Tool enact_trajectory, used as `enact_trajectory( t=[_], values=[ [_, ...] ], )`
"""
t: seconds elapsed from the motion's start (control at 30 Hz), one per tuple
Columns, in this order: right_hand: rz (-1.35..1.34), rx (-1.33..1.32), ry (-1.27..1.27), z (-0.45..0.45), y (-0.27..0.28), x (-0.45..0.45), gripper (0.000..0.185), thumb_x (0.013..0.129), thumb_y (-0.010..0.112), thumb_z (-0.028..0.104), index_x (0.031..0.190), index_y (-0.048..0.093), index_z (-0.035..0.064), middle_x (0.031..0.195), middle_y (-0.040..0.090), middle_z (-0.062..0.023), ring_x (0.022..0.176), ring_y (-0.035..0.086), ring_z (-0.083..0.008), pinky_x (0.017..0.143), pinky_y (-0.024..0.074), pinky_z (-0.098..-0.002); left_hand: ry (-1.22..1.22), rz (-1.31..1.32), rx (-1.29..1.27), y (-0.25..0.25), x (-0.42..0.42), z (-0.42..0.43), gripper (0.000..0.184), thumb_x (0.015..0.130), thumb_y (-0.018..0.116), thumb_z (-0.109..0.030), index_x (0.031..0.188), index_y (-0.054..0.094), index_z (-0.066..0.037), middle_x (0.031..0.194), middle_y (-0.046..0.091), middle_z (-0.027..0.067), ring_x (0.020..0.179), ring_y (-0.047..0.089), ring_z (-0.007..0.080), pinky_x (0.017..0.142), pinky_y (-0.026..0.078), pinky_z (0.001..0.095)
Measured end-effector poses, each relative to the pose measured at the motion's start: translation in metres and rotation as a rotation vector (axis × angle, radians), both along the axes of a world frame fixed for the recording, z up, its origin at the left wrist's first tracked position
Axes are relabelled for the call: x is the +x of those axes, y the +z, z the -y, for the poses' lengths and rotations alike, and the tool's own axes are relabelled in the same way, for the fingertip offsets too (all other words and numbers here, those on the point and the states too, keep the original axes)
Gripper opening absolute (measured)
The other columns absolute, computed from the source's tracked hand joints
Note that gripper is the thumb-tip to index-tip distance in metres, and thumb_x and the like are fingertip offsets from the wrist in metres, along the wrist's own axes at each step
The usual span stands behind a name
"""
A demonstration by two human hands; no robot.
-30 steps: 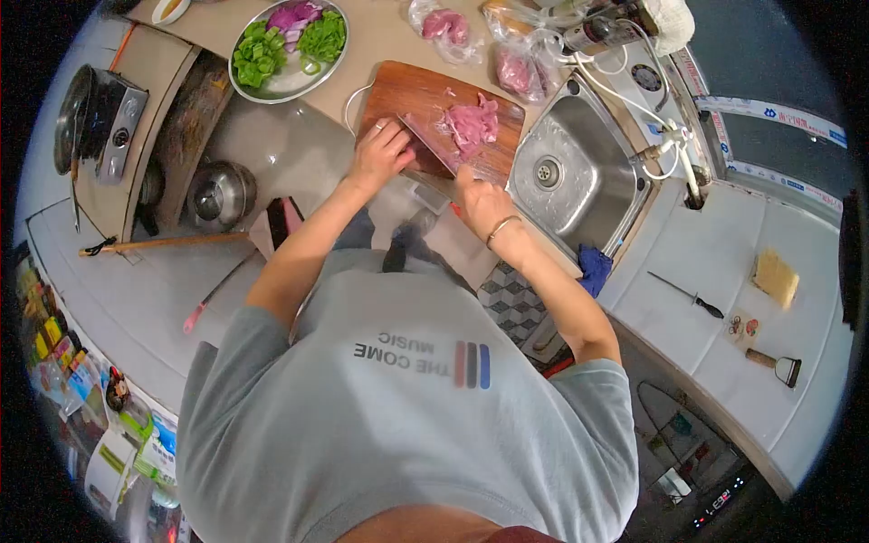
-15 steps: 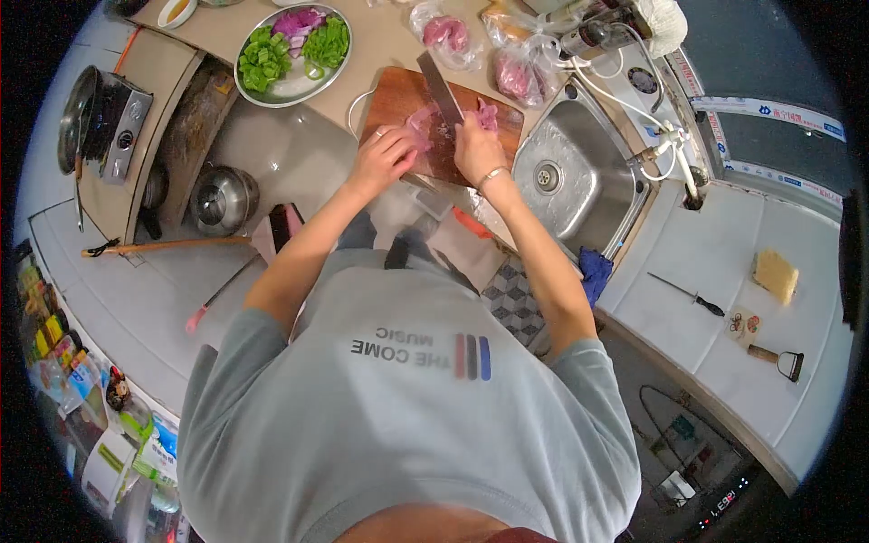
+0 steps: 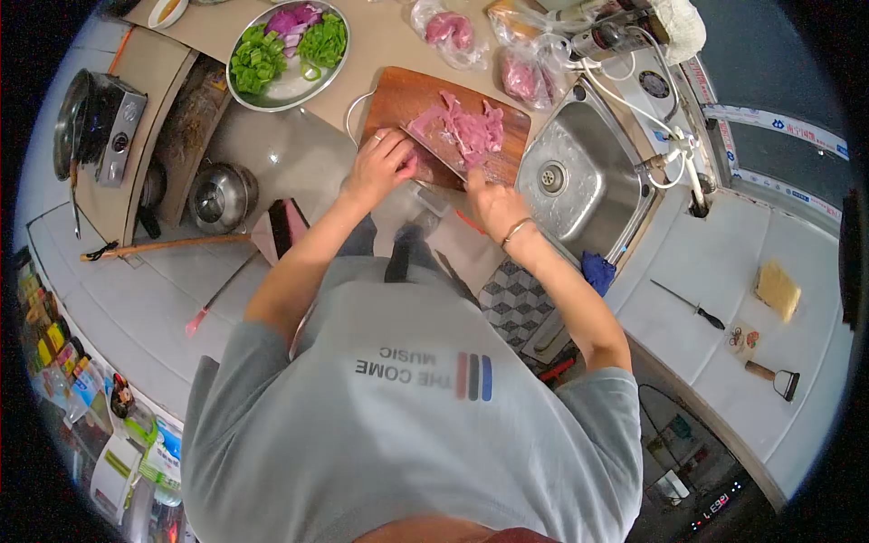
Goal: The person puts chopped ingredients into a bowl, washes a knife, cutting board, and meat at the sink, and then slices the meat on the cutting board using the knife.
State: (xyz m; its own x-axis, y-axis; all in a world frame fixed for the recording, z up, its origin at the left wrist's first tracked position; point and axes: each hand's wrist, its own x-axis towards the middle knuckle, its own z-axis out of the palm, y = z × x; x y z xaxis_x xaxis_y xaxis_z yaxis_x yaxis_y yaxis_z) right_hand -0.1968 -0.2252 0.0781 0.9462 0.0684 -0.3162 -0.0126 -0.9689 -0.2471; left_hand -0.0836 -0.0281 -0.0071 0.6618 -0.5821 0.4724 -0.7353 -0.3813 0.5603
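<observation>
A wooden cutting board lies at the counter's front edge, with sliced raw meat heaped on its right half. My right hand is closed around the handle of a kitchen knife. The blade slants up and left across the board, between the heap and my left hand. With bent fingers, that hand presses a piece of meat against the board near the knife's far end. My palm and fingers hide part of this piece.
Right of the board is a steel sink with a tap. A metal plate of chopped greens and purple onion stands at the back left. Bagged meat lies behind the board. A gas stove is far left.
The knife has moved down from the back of the board to beside my left hand, its blade turned more to the left. My right hand has shifted toward me, uncovering the sliced meat.
</observation>
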Motion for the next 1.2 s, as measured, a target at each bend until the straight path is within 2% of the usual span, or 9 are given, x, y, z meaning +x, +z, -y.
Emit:
enact_trajectory(
  t=[0.23,0.4,0.47,0.5,0.6,0.7,0.93,1.0,1.2],
  values=[
    [0.101,0.115,-0.001,-0.048,-0.020,0.072,0.019,0.081,0.051,0.008,0.095,0.041,0.0002,0.067,0.061,-0.0264,0.065,0.063,-0.0436,0.057,0.0515,-0.0517,-0.003,-0.014,-0.008,-0.002,0.002,-0.002,0.032,0.060,0.071,-0.007,0.091,0.061,-0.005,0.095,0.058,0.0079,0.094,0.056,0.0262,0.080,0.050,0.0359],
    [0.262,0.176,0.023,-0.028,-0.027,0.046,0.019,0.081,0.052,0.008,0.095,0.041,0.0002,0.067,0.062,-0.0264,0.065,0.063,-0.0444,0.057,0.0509,-0.0529,0.041,0.028,-0.016,-0.005,0.000,0.001,0.035,0.058,0.072,-0.008,0.091,0.061,-0.006,0.096,0.059,0.0070,0.094,0.056,0.0260,0.080,0.050,0.0364],
    [-0.149,0.001,-0.049,-0.017,-0.002,0.023,0.016,0.084,0.045,0.006,0.099,0.044,0.0007,0.077,0.064,-0.0259,0.073,0.066,-0.0412,0.062,0.0538,-0.0490,0.073,0.031,-0.005,-0.007,-0.003,0.000,0.035,0.058,0.072,-0.008,0.091,0.061,-0.006,0.097,0.059,0.0068,0.094,0.056,0.0260,0.081,0.050,0.0364],
    [-0.148,0.003,-0.041,-0.020,-0.001,0.025,0.016,0.084,0.045,0.006,0.099,0.044,0.0007,0.077,0.064,-0.0259,0.073,0.066,-0.0412,0.062,0.0538,-0.0490,0.059,0.033,-0.014,-0.007,-0.003,0.001,0.035,0.058,0.072,-0.009,0.091,0.062,-0.006,0.097,0.059,0.0069,0.094,0.056,0.0258,0.080,0.050,0.0361],
    [-0.126,-0.019,-0.043,-0.032,-0.007,0.038,0.018,0.085,0.044,0.006,0.102,0.043,0.0010,0.075,0.065,-0.0240,0.072,0.066,-0.0407,0.060,0.0536,-0.0488,0.029,0.014,-0.007,-0.003,-0.001,0.001,0.035,0.057,0.073,-0.009,0.091,0.062,-0.007,0.097,0.059,0.0069,0.094,0.056,0.0258,0.080,0.050,0.0356],
    [0.100,0.107,-0.028,-0.050,-0.021,0.062,0.013,0.085,0.045,0.007,0.097,0.042,0.0026,0.071,0.063,-0.0252,0.066,0.063,-0.0436,0.058,0.0512,-0.0528,-0.004,-0.039,-0.004,-0.002,-0.003,-0.003,0.037,0.057,0.073,-0.009,0.092,0.063,-0.007,0.097,0.059,0.0064,0.095,0.056,0.0261,0.080,0.049,0.0364],
    [0.091,0.148,-0.127,0.008,-0.014,0.019,0.016,0.089,0.050,0.012,0.100,0.043,0.0030,0.066,0.061,-0.0244,0.063,0.062,-0.0436,0.055,0.0492,-0.0532,-0.003,-0.061,-0.054,0.000,-0.004,-0.004,0.033,0.066,0.073,-0.006,0.097,0.062,-0.004,0.101,0.060,0.0102,0.095,0.056,0.0296,0.085,0.047,0.0384],
    [0.113,0.214,-0.363,0.014,0.000,0.012,0.018,0.094,0.044,0.020,0.105,0.041,0.0059,0.071,0.062,-0.0260,0.066,0.062,-0.0444,0.058,0.0478,-0.0548,0.019,-0.084,-0.084,0.005,-0.006,-0.002,0.030,0.069,0.072,-0.005,0.097,0.062,-0.004,0.101,0.060,0.0098,0.095,0.056,0.0293,0.085,0.047,0.0387],
    [0.032,0.096,-0.087,0.000,0.022,-0.008,0.023,0.085,0.050,0.011,0.107,0.042,0.0079,0.073,0.061,-0.0219,0.063,0.062,-0.0431,0.053,0.0495,-0.0514,-0.015,0.000,-0.087,-0.002,-0.007,-0.002,0.030,0.067,0.072,-0.003,0.095,0.061,-0.004,0.100,0.059,0.0092,0.095,0.056,0.0293,0.083,0.047,0.0391]
  ],
)
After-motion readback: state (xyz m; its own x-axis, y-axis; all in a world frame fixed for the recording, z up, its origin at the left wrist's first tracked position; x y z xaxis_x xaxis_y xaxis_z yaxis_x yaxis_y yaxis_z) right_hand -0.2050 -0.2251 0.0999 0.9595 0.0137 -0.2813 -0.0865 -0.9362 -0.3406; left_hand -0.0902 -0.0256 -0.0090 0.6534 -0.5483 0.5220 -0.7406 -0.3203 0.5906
